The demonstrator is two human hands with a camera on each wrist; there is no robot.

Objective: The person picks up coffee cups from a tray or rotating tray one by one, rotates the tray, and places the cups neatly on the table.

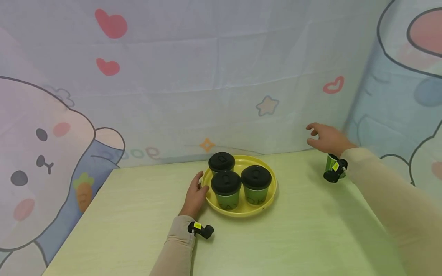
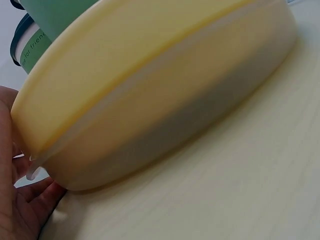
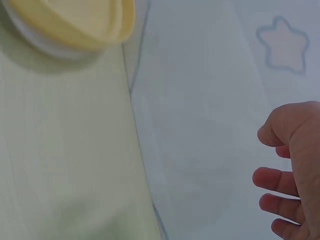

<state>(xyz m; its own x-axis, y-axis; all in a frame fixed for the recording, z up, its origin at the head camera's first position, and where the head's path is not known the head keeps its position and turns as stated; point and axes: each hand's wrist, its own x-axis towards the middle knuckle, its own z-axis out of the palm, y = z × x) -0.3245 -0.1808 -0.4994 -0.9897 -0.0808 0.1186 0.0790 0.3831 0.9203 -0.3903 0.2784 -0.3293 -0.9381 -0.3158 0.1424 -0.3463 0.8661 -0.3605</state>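
A round yellow tray (image 1: 241,212) stands on the table, carrying three green paper cups with black lids: a rear one (image 1: 221,161), a front one (image 1: 228,201) and a right one (image 1: 256,195). My left hand (image 1: 194,197) grips the tray's left rim; in the left wrist view the fingers (image 2: 42,197) come under its edge. Out to the right, my right hand (image 1: 326,138) hangs in the air with fingers loosely bent, holding nothing. Below that wrist stands another green cup (image 1: 329,164) with a black lid, mostly hidden by the wrist camera.
The light table (image 1: 138,222) ends at a hanging cloth (image 1: 172,115) printed with hearts, a star and cartoon animals. This cloth rises close behind the tray and the far right cup. A black wrist camera (image 1: 201,230) sits on the left sleeve.
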